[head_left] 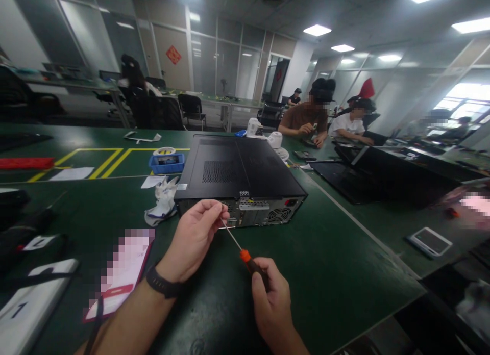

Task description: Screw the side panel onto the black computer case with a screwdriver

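Observation:
My right hand is wrapped around the dark handle of a screwdriver with an orange collar. Its thin shaft points up and left toward my left hand, whose thumb and fingertips are pinched together right at the shaft's tip. Whatever lies between those fingertips is too small to make out. Just beyond them, a black desktop computer case lies flat on the green table, its rear panel facing me. A fan grille and a power socket show at the right of that panel. My left fingers cover part of its left side.
Left of the case are a blue bin, white gloves and a pink-edged sheet. A white box marked 1 lies nearer. At right sit black panels and a scale-like device. Co-workers sit beyond.

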Tool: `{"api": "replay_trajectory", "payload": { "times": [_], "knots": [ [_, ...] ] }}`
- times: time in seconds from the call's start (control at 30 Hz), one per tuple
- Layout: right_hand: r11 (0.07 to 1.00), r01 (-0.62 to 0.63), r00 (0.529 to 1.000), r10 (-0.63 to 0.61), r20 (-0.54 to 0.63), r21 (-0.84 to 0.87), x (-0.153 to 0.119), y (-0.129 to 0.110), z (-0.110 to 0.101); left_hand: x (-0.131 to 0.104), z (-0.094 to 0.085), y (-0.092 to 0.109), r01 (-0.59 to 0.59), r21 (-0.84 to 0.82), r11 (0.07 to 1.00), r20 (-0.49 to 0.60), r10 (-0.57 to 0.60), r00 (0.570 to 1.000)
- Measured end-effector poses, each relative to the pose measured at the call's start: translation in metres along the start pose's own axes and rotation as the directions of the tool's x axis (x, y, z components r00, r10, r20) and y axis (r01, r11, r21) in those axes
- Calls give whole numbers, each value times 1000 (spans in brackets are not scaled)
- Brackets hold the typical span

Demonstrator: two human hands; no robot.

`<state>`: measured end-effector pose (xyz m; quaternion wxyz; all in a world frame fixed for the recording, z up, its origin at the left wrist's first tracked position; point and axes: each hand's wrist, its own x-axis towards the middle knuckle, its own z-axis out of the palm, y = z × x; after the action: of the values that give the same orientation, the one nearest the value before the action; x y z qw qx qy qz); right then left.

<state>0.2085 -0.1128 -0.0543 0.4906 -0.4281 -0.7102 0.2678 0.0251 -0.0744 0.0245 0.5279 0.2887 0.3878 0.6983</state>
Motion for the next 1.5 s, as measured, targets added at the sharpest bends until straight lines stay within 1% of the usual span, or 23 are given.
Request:
{"api": "replay_trajectory", "payload": {
  "times": [0.1, 0.23, 0.3, 0.4, 0.57, 0.73, 1.0, 1.13, 1.3, 1.5],
  "knots": [
    [997, 82, 994, -83, -70, -18, 0, -1, -3, 5, -5, 7, 19, -78, 997, -17, -21, 1000],
    [981, 195, 959, -195, -205, -20, -4, 4, -7, 7, -8, 8, 48, -122, 991, 12, -47, 999],
    [975, 217, 939, -224, -261, -54, -6, 9, -7, 7, -9, 6, 67, -133, 989, 32, -63, 997],
    [969, 221, 922, -246, -299, -114, -7, 13, -7, 8, -10, 2, 85, -135, 987, 55, -78, 995],
    [965, 217, 924, -251, -289, -145, -4, 11, -7, 9, -11, -4, 101, -116, 988, 82, -92, 992],
    [965, 205, 926, -244, -288, -162, -5, 11, -8, 8, -11, -6, 112, -96, 989, 116, -101, 988],
    [967, 198, 935, -235, -265, -161, -4, 10, -8, 8, -10, -8, 134, -93, 987, 117, -123, 985],
    [959, 226, 930, -265, -253, -173, -2, 9, -8, 8, -11, -9, 148, -93, 985, 119, -136, 983],
    [948, 262, 926, -299, -229, -178, -2, 8, -8, 9, -12, -9, 134, -86, 987, 119, -124, 985],
    [944, 266, 923, -307, -233, -193, -3, 9, -8, 6, -6, -10, 152, -77, 985, 133, -141, 981]
  ]
}}
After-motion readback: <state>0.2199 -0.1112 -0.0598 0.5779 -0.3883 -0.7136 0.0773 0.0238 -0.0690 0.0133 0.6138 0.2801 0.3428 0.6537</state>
